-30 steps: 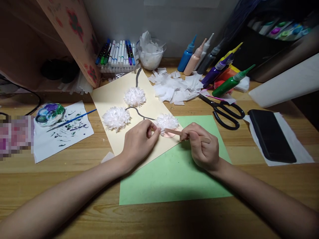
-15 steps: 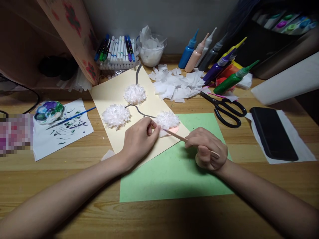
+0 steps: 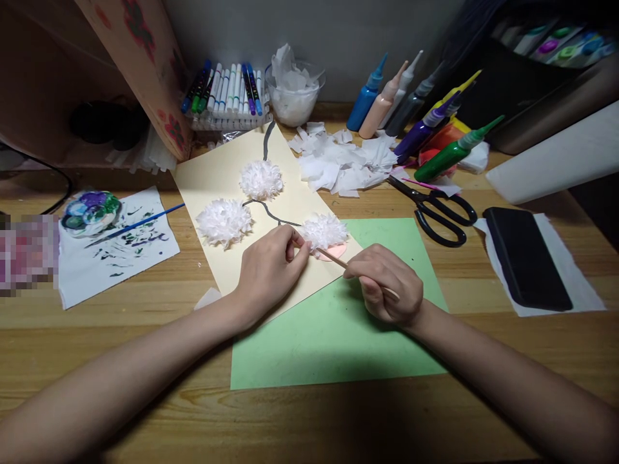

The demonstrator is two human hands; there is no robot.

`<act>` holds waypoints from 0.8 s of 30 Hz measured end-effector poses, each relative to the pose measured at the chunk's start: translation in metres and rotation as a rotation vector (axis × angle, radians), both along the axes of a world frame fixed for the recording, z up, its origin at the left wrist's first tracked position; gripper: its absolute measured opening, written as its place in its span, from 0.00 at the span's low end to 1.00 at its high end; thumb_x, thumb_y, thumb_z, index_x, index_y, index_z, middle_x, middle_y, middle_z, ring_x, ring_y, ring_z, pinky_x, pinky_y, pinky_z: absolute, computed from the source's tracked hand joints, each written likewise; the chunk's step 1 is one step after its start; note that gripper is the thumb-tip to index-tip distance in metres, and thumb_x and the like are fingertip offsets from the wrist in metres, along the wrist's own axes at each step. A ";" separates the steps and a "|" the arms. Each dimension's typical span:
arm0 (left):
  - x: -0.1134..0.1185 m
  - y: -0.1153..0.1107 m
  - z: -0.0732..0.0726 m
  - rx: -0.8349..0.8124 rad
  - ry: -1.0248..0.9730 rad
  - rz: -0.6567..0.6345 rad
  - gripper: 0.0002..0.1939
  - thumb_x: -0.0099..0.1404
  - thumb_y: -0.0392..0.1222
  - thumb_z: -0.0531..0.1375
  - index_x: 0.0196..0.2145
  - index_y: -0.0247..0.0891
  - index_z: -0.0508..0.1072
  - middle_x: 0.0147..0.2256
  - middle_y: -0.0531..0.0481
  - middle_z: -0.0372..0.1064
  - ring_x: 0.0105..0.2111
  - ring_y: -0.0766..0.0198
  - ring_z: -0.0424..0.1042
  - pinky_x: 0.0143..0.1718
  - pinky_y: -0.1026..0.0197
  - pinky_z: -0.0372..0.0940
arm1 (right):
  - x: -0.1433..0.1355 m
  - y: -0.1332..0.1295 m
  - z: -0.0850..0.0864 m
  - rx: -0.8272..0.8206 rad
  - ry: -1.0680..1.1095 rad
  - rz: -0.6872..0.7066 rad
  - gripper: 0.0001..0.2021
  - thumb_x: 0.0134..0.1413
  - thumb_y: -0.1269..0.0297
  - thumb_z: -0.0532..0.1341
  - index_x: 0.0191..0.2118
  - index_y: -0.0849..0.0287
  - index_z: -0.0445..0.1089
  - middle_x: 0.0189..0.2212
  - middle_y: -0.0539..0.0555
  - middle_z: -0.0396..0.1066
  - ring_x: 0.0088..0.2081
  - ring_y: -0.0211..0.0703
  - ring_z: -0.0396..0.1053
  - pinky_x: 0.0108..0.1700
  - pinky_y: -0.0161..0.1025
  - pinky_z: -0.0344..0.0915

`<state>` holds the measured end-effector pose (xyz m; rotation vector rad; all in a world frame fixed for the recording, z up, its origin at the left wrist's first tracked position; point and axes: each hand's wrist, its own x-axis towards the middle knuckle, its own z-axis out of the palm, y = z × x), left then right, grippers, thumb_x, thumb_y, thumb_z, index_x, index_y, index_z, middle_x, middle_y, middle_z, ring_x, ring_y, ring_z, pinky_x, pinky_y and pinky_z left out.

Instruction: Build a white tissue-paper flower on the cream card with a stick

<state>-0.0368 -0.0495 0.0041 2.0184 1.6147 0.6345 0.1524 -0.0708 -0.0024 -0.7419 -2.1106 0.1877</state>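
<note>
My right hand (image 3: 387,283) is closed round a thin wooden stick (image 3: 334,259). Its far tip touches the lower edge of a white tissue-paper flower (image 3: 325,231), beside a pink patch (image 3: 338,250). Thumb and finger of my left hand (image 3: 271,264) are pinched together at the flower's lower left; anything between them is too small to make out. The flower sits on a cream sheet (image 3: 193,183) with dark painted stems, near two more tissue flowers, the upper one (image 3: 261,180) and the left one (image 3: 225,222). A green sheet (image 3: 309,354) lies partly underneath.
Torn white tissue pieces (image 3: 343,161) lie behind the cream sheet, with a tissue-filled cup (image 3: 294,96) and markers (image 3: 232,90). To the right are paint bottles (image 3: 372,103), black scissors (image 3: 440,212) and a phone (image 3: 527,258). A paintbrush (image 3: 135,225) rests on stained paper at left.
My right hand and the stick have moved left, bringing the tip in to the flower's lower edge near my left fingertips. The small white scrap by those fingertips no longer shows.
</note>
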 end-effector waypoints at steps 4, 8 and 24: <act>0.000 -0.001 0.000 0.007 0.006 -0.009 0.07 0.63 0.43 0.55 0.28 0.38 0.65 0.23 0.55 0.63 0.23 0.69 0.60 0.25 0.64 0.50 | -0.006 0.000 0.003 -0.064 0.032 -0.075 0.09 0.61 0.72 0.48 0.32 0.59 0.63 0.23 0.52 0.65 0.25 0.39 0.60 0.29 0.38 0.59; 0.001 -0.001 0.000 0.019 0.028 -0.009 0.07 0.62 0.43 0.55 0.29 0.38 0.66 0.23 0.56 0.63 0.24 0.69 0.61 0.25 0.65 0.50 | -0.008 0.000 0.003 -0.197 0.156 -0.172 0.12 0.62 0.72 0.47 0.30 0.58 0.63 0.23 0.52 0.66 0.27 0.39 0.63 0.31 0.38 0.61; 0.002 0.000 0.000 0.017 0.038 -0.011 0.07 0.62 0.43 0.55 0.28 0.38 0.65 0.23 0.56 0.63 0.24 0.68 0.61 0.25 0.65 0.50 | -0.003 0.000 0.002 -0.089 0.081 -0.074 0.11 0.62 0.70 0.47 0.32 0.58 0.64 0.23 0.52 0.67 0.25 0.39 0.62 0.29 0.38 0.61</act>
